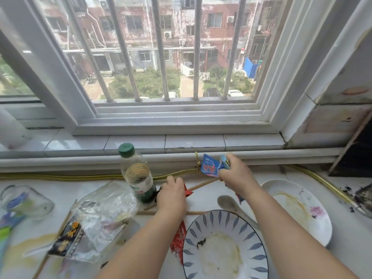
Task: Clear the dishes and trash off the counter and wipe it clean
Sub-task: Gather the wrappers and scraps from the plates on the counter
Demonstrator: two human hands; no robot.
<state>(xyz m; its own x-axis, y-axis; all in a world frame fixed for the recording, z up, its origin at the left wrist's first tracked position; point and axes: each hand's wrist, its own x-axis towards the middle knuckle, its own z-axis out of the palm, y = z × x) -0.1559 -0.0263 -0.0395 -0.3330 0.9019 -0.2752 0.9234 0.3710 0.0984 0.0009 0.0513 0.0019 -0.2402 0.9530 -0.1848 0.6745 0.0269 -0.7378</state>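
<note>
My right hand point(234, 176) grips a blue snack wrapper point(209, 167) near the window ledge, lifted off the counter. My left hand point(171, 195) is curled over a small red wrapper point(188, 191) beside the green-capped bottle point(137, 174). A dirty bowl with a blue leaf pattern point(225, 246) sits in front, with a ceramic spoon point(229, 204) behind it. A stained white plate with a flower print point(298, 208) lies to the right. Chopsticks point(203, 185) lie between my hands. A second red wrapper point(178, 240) shows under my left forearm.
A crumpled clear plastic bag point(100, 214) with a black-and-yellow packet point(68, 240) lies at left, beside an overturned glass point(24, 200). A yellow hose point(80, 177) runs along the counter's back edge. Dark scraps point(360, 196) sit at far right. Yellowish spills stain the counter.
</note>
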